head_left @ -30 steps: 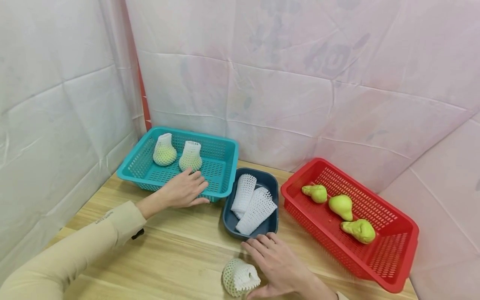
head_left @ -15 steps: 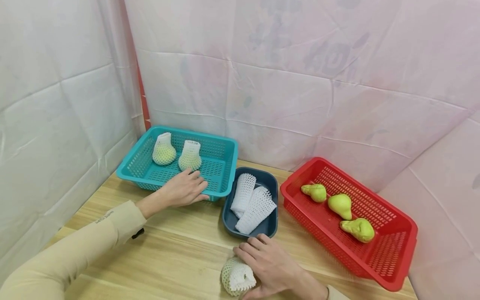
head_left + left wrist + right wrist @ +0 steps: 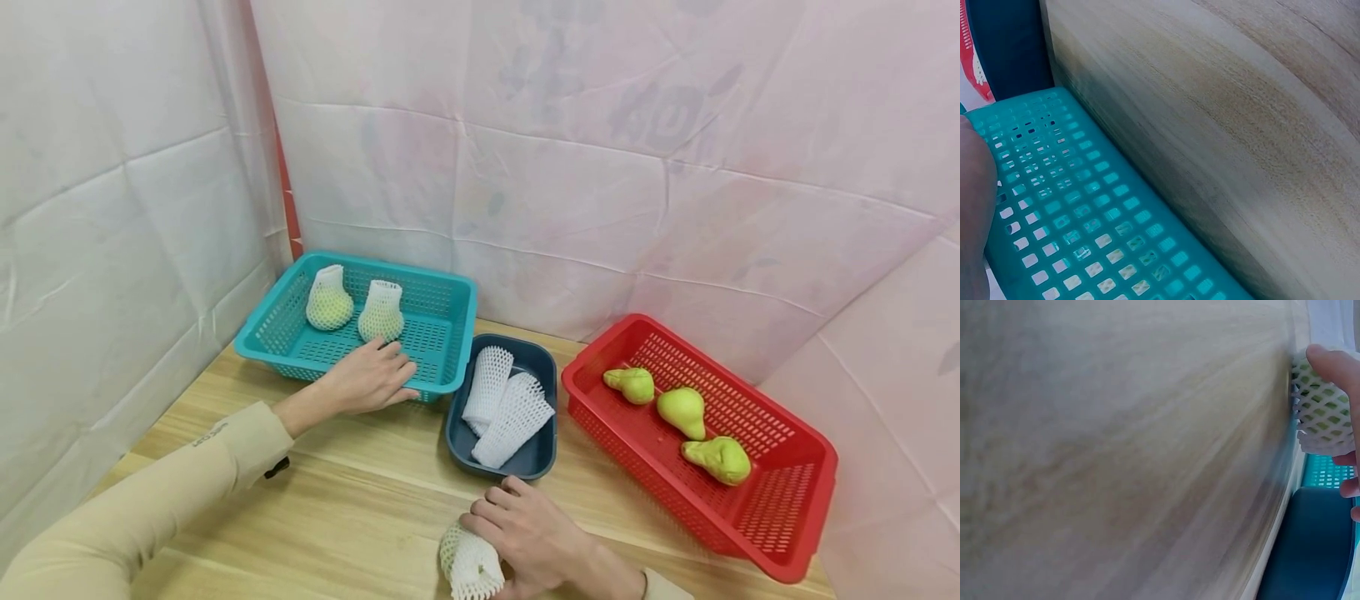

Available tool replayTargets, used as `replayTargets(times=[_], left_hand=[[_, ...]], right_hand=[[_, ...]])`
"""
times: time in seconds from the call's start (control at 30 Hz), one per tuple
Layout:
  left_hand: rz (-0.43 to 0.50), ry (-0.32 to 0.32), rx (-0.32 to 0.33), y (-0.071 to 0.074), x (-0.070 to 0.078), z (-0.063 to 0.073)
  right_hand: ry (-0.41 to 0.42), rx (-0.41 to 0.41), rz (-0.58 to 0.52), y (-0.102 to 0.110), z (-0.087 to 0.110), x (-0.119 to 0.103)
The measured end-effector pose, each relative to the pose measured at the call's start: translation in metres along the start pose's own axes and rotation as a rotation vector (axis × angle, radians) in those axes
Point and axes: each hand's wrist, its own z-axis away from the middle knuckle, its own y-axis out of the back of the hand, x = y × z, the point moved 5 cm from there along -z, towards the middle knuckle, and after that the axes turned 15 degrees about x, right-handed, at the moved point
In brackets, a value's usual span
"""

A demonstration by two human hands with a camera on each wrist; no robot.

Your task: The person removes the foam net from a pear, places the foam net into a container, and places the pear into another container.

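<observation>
On the table's near side, my right hand (image 3: pixel 528 533) grips a pear in a white foam net sleeve (image 3: pixel 474 565), its thumb on the near side and fingers over the top. Green skin shows through the mesh in the right wrist view, where the thumb (image 3: pixel 1335 365) presses on the netted pear (image 3: pixel 1322 419). My left hand (image 3: pixel 369 379) rests over the front rim of the teal basket (image 3: pixel 438 287), fingers draped loosely inside. Two netted pears stand in that basket, the left one (image 3: pixel 330 300) and the right one (image 3: pixel 381 312), close beyond my left fingertips.
Between the baskets sits a dark blue tray (image 3: pixel 546 425) with white foam net sleeves (image 3: pixel 513 421) lying flat in it. At the right is a red basket (image 3: pixel 795 500) with three bare pears, one of them the middle pear (image 3: pixel 681 411). Draped sheets (image 3: pixel 555 183) enclose the wooden table (image 3: pixel 337 500).
My right hand has moved left onto the netted pear and closed round it. The sleeve's open end has turned toward the near edge. My left hand stays at the basket rim.
</observation>
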Motion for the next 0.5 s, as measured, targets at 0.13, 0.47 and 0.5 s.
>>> replayTargets(times=[0.13, 0.47, 0.5], left_hand=[[0.008, 0.004, -0.003, 0.0002, 0.0002, 0.0003], [0.008, 0.005, -0.002, -0.0003, 0.0001, 0.0005], [0.006, 0.004, -0.002, -0.0005, 0.0001, 0.0005]], right_hand=[[-0.016, -0.020, -0.013, 0.0008, -0.0003, 0.0004], [-0.037, 0.049, -0.032, 0.0042, 0.0009, 0.0006], [-0.040, 0.060, -0.035, 0.0047, 0.0010, 0.0008]])
